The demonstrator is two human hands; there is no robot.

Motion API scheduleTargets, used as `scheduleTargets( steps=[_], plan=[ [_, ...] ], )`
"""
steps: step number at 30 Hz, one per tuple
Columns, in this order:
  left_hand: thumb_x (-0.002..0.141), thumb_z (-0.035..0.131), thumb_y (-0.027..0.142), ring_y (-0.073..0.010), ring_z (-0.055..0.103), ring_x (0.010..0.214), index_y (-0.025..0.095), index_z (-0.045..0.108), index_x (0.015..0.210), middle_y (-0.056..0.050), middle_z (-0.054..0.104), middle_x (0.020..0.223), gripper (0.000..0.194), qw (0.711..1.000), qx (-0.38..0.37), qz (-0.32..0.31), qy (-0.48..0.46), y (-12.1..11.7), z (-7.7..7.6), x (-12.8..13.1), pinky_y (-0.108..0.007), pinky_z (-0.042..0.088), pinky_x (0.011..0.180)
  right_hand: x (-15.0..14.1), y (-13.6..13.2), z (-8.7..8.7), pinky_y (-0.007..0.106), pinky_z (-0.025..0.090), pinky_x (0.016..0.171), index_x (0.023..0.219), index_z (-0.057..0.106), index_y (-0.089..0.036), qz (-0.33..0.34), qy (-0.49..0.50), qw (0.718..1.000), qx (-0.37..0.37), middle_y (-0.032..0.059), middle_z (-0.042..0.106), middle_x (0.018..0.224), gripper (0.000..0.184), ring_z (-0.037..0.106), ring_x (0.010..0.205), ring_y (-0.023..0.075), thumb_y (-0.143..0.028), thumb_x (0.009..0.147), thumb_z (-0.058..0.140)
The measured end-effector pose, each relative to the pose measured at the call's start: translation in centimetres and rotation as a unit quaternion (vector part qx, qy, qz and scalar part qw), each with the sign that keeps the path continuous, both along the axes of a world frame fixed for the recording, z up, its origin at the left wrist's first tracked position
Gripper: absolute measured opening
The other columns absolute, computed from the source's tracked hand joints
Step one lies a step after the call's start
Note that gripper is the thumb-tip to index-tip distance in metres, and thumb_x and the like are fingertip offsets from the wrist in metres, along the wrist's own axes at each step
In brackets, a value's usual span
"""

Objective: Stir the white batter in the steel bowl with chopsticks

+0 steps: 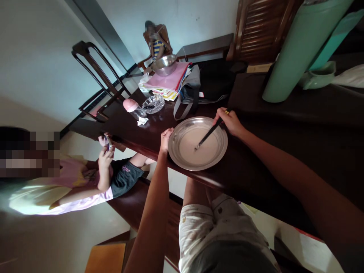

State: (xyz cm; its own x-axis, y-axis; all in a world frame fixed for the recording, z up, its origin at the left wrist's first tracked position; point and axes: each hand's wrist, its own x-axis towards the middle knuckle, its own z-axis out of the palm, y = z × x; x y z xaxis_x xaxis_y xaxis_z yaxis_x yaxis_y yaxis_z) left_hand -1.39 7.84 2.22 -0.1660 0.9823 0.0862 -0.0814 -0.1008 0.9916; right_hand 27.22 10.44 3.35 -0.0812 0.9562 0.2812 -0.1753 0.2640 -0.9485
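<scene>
A wide, shallow metal bowl (198, 167) stands on the dark wooden table, close to its near edge. Inside it is a pale beige, smooth liquid (187, 148). At the bowl's left rim, my left hand (165, 139) is closed on the edge. My right hand (231, 122) is closed around dark chopsticks (212, 130) above the right rim. Their silver-coloured tips reach into the liquid near the bowl's middle. Whether there is one stick or a pair pressed together is hard to make out.
Behind the bowl are a glass ashtray (153, 104), a pink-capped bottle (131, 106), crumpled tissue (142, 121), papers under another metal bowl (165, 66) and a grey-black bag (196, 91). A tall green cylinder (301, 53) stands right. One person (82, 174) sits left; another (157, 47) sits farther back.
</scene>
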Motion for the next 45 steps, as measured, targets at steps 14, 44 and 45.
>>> scheduleTargets(
  steps=[14, 44, 45],
  plan=[
    [0.070, 0.072, 0.031, -0.0054, 0.025, 0.048, 0.018, 0.034, 0.049, 0.007, 0.027, 0.049, 0.045, 1.000, -0.003, 0.005, 0.010, -0.1, 0.3, 0.3, -0.020, 0.024, 0.046, 0.2, 0.3, -0.4, 0.027, 0.041, 0.053, 0.057, 0.053, -0.021, -0.053, 0.012, 0.998, 0.019, -0.0020, 0.057, 0.047, 0.049, 0.056, 0.051, 0.0117, -0.065, 0.079, 0.054],
    [0.066, 0.074, 0.041, -0.0043, 0.031, 0.041, 0.016, 0.042, 0.049, 0.007, 0.038, 0.044, 0.044, 0.999, -0.032, -0.001, -0.043, -0.7, 0.2, -1.0, -0.020, 0.023, 0.044, -1.1, -1.3, 0.4, 0.029, 0.039, 0.057, 0.056, 0.052, -0.023, -0.034, -0.022, 0.999, 0.000, -0.0001, 0.062, 0.051, 0.043, 0.058, 0.057, 0.0159, -0.059, 0.079, 0.056],
    [0.066, 0.075, 0.041, -0.0044, 0.031, 0.041, 0.016, 0.043, 0.049, 0.007, 0.038, 0.044, 0.044, 0.998, -0.033, -0.001, -0.044, -0.8, 0.2, -1.0, -0.021, 0.024, 0.044, -1.1, -1.4, 0.5, 0.030, 0.040, 0.057, 0.055, 0.052, -0.023, -0.030, -0.019, 0.999, -0.003, -0.0002, 0.061, 0.050, 0.043, 0.058, 0.056, 0.0160, -0.058, 0.079, 0.056]
  ],
)
